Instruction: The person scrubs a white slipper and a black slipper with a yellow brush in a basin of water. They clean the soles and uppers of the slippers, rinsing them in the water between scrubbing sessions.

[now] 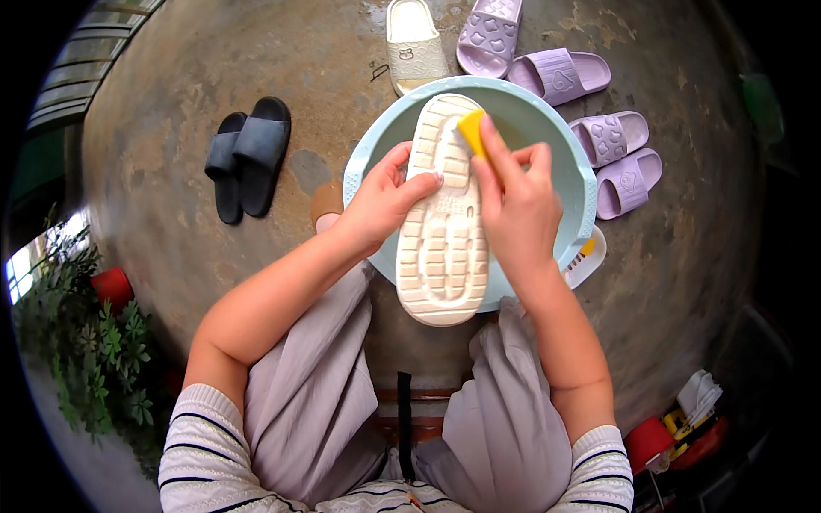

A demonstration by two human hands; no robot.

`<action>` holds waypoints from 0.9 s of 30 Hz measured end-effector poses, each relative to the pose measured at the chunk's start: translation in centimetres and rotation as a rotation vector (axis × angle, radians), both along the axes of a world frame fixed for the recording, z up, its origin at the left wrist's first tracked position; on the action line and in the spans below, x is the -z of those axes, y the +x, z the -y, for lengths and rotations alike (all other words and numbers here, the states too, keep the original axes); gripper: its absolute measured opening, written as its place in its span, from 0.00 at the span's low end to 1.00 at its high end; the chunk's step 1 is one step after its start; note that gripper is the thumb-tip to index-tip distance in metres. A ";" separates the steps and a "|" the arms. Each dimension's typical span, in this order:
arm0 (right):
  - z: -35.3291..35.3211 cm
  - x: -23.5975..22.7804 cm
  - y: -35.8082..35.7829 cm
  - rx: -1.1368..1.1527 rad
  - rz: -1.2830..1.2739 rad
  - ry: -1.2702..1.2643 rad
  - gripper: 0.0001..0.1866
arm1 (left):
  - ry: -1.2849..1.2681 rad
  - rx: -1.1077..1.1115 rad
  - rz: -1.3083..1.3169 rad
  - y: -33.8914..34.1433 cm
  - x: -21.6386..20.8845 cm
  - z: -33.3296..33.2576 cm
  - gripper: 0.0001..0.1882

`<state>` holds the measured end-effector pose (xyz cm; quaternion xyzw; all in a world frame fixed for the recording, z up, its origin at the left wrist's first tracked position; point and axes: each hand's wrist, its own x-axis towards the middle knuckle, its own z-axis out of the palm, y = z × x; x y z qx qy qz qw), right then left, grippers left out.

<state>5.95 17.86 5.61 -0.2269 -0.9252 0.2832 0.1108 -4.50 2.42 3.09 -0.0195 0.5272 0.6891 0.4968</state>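
Note:
A cream slipper (440,231) lies sole-up over a pale blue basin (547,128) in front of my knees. My left hand (382,198) grips the slipper's left edge, thumb on the sole. My right hand (514,201) presses a yellow sponge (471,131) against the sole near the toe end, fingers closed around it. The basin's inside is mostly hidden by the slipper and my hands.
A second cream slipper (414,43) lies beyond the basin. Several lilac slippers (599,137) lie at the upper right, and a black pair (248,156) at the left. A white brush (585,256) rests by the basin's right rim. Green plants (94,359) stand lower left.

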 end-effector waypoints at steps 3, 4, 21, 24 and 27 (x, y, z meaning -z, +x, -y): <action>1.1 0.6 1.6 -0.010 0.001 -0.040 0.28 | -0.021 -0.034 -0.034 0.1 0.5 0.2 0.25; 2.0 0.4 2.9 -0.049 0.061 -0.101 0.31 | -0.042 -0.057 -0.053 -0.3 0.8 0.6 0.26; -2.6 5.9 8.8 0.002 -0.077 -0.274 0.32 | -0.045 -0.046 0.000 -1.2 -0.3 0.4 0.30; -3.7 6.9 8.2 0.113 -0.217 -0.567 0.31 | 0.046 -0.102 0.034 -1.0 -0.7 0.8 0.42; -3.0 6.2 6.9 0.371 -0.302 -1.219 0.31 | 0.093 -0.145 -0.107 -0.1 -1.1 0.5 0.56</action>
